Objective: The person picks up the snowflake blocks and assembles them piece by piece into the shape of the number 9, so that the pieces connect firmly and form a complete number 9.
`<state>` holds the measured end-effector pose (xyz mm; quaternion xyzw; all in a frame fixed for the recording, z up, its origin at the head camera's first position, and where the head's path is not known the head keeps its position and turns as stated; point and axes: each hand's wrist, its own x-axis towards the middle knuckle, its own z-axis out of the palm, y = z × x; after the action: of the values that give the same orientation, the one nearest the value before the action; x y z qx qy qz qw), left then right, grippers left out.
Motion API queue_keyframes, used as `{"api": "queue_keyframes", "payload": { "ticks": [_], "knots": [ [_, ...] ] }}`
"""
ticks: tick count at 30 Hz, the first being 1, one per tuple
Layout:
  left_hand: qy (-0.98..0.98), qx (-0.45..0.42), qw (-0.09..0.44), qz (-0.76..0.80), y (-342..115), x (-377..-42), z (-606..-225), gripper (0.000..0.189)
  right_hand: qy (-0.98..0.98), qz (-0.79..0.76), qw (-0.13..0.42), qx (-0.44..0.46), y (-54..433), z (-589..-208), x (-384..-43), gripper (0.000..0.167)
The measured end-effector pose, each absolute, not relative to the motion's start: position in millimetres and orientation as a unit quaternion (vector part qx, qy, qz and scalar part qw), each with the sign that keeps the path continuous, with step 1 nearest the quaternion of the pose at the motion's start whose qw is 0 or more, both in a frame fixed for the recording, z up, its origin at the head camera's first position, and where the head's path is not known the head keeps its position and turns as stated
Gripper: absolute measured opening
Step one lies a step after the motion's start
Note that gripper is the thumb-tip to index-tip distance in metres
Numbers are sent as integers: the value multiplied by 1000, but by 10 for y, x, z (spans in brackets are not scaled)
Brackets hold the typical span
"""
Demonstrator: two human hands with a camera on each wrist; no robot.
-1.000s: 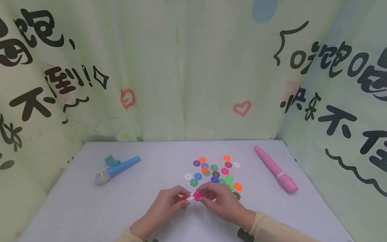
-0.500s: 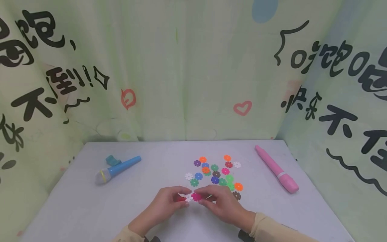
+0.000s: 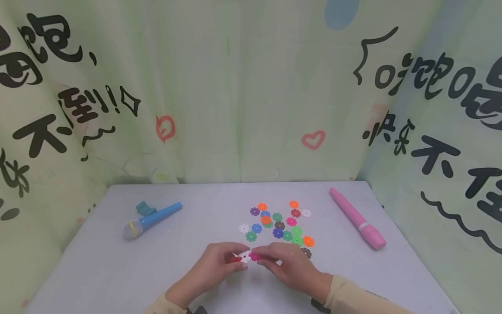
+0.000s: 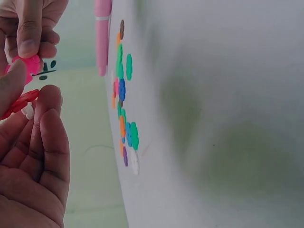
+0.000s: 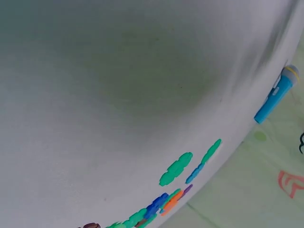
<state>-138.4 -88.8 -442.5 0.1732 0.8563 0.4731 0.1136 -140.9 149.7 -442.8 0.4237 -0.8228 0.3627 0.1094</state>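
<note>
Left hand (image 3: 219,261): closely pinches red disc (image 4: 23,101)
Right hand (image 3: 290,264): closely pinches pink disc (image 3: 254,256)
Hands: head, left wrist views only
Disc row: long axis left-right, pink end right

Pale green fabric curtains (image 3: 204,87) bearing bold black lettering (image 3: 35,125) are hanging around a flat white bench (image 3: 117,270). Soft light is falling evenly.
</note>
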Motion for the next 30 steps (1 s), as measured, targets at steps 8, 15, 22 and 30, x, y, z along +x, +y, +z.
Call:
{"api": "queue_keyframes", "payload": {
  "ticks": [8,15,22,30],
  "knots": [
    [860,173,98,469,-891,-1376,-4384,41,-823,378,119,407,1489,-4434,-1419,39],
    [863,161,90,470,-897,-1362,-4390,43,-820,393,129,395,1506,-4435,-1419,43],
    [853,175,101,481,-890,-1378,-4408,39,-829,379,130,390,1508,-4448,-1421,39],
    [845,186,101,490,-895,-1386,-4413,39,-827,378,116,399,1487,-4443,-1415,32]
  ]
}}
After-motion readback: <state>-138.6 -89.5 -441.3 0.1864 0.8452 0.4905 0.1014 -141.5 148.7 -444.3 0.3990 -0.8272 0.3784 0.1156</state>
